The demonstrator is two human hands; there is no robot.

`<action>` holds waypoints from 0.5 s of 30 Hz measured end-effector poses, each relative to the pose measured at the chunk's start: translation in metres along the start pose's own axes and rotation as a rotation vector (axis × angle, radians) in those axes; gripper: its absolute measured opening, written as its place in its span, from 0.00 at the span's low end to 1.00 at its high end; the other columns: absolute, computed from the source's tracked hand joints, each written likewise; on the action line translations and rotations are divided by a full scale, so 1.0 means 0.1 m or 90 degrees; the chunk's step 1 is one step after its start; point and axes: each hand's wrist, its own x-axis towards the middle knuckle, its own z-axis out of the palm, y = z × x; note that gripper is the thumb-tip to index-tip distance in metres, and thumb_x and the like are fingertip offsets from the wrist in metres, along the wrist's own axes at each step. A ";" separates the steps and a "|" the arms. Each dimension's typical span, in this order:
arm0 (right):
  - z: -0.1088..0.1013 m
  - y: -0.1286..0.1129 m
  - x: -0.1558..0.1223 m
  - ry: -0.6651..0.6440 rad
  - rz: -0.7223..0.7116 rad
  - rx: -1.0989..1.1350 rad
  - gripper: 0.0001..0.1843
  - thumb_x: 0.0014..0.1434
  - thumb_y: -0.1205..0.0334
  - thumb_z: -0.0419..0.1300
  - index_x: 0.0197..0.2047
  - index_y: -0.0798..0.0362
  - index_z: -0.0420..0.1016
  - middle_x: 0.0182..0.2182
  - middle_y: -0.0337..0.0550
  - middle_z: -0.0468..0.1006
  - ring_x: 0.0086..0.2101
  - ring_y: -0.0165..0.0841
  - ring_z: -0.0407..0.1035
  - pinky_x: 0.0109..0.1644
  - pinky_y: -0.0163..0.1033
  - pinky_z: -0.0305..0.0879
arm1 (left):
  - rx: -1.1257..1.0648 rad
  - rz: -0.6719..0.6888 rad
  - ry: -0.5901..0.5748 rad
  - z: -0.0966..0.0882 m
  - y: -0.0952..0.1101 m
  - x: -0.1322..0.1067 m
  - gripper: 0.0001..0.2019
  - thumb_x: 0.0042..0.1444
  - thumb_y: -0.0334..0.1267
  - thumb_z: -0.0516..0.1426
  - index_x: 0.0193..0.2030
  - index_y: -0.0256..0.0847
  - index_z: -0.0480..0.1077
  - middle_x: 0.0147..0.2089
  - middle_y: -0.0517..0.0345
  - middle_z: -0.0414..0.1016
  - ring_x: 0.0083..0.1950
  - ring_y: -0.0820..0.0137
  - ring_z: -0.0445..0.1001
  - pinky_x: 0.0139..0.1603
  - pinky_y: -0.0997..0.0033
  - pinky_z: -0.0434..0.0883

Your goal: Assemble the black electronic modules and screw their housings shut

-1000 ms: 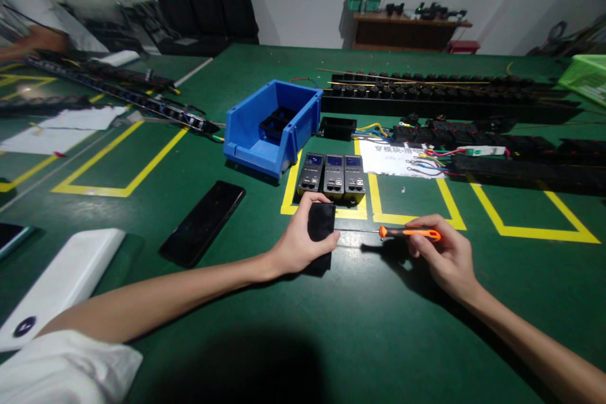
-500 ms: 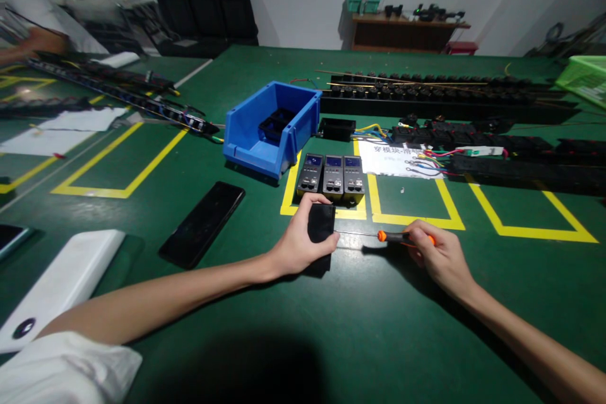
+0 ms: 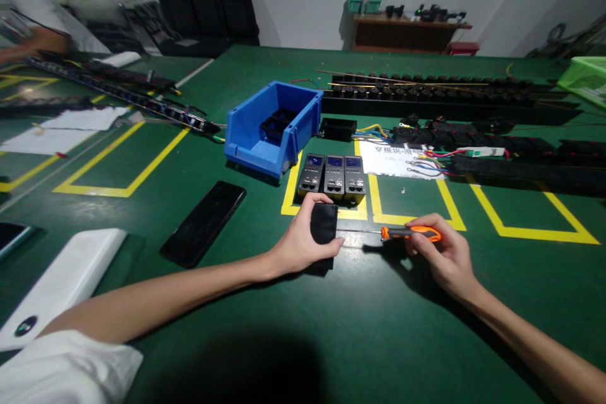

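Observation:
My left hand (image 3: 300, 237) is closed around a small black box-shaped module (image 3: 324, 224), thumb along its near side and fingers over the far side. In my right hand (image 3: 442, 255) is a screwdriver (image 3: 411, 233) with an orange and black handle, pinched between thumb and fingers. Its thin shaft points left and the tip meets the module's right side; the exact contact point is too small to make out. Just beyond the module stand three grey modules (image 3: 334, 177) with small dark screens and sockets, side by side inside a yellow tape outline.
A blue bin (image 3: 255, 154) with black parts stands behind. Left of my hand lie a black phone (image 3: 203, 224) and a white device (image 3: 61, 284). Long black rails (image 3: 454, 104) and wired strips (image 3: 525, 173) fill the back right. Another person's arm (image 3: 38, 44) is far left.
The right hand's fingers have shifted on the screwdriver, and its handle looks turned, with more orange showing. The left hand still holds the module in about the same place.

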 end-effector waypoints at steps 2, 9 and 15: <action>0.00 -0.01 0.01 -0.003 0.004 -0.007 0.07 0.61 0.56 0.59 0.40 0.50 0.70 0.21 0.35 0.70 0.21 0.28 0.64 0.26 0.33 0.60 | 0.005 0.012 0.002 0.00 0.00 0.01 0.26 0.47 0.35 0.62 0.52 0.45 0.57 0.42 0.59 0.63 0.41 0.69 0.66 0.43 0.69 0.66; -0.01 0.02 0.00 -0.026 0.037 -0.007 0.11 0.61 0.53 0.58 0.35 0.52 0.70 0.17 0.32 0.63 0.17 0.25 0.57 0.20 0.31 0.52 | 0.024 0.032 0.006 -0.01 0.00 0.02 0.25 0.48 0.34 0.61 0.51 0.43 0.57 0.42 0.60 0.62 0.41 0.70 0.64 0.43 0.71 0.65; 0.00 0.01 0.01 -0.034 0.028 -0.009 0.10 0.62 0.53 0.57 0.38 0.51 0.69 0.20 0.33 0.66 0.19 0.27 0.62 0.22 0.32 0.58 | 0.030 0.027 0.001 -0.01 0.00 0.02 0.25 0.48 0.34 0.61 0.52 0.43 0.56 0.42 0.59 0.62 0.41 0.70 0.64 0.43 0.70 0.65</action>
